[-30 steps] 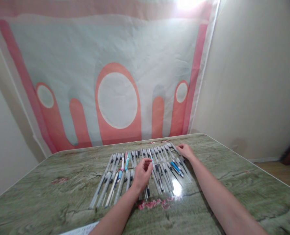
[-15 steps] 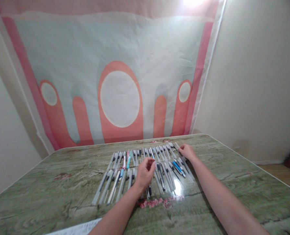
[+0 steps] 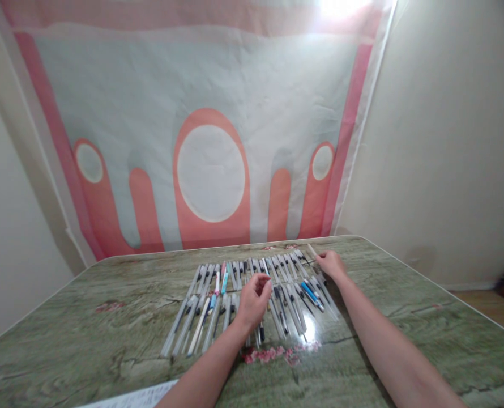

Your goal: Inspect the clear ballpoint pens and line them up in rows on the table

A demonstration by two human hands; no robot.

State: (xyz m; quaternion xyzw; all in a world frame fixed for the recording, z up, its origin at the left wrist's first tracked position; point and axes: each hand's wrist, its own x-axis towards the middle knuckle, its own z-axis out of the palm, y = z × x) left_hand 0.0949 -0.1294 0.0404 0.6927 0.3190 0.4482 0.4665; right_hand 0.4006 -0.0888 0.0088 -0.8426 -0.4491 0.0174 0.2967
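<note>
Two rows of clear pens (image 3: 292, 309) lie on the marbled green table (image 3: 120, 317), several with black parts inside. My right hand (image 3: 332, 265) pinches a clear pen (image 3: 311, 249) at the far right end of the back row, its tip pointing up and left. Over the middle of the rows is my left hand (image 3: 254, 300), fingers curled and thumb close to them; whatever it may hold is too small to make out. Blue pens (image 3: 310, 294) lie in the front row between the hands. A teal pen (image 3: 225, 281) and a pink-white pen (image 3: 217, 279) lie left of my left hand.
A white printed sheet (image 3: 137, 395) lies at the near edge, partly under my left forearm. Behind the table hangs a pink and grey cloth (image 3: 260, 85). A plain wall (image 3: 439, 141) stands at the right.
My right hand has shifted slightly right, and the pen in it has swung out from the end of the back row. My left hand stays nearly in place.
</note>
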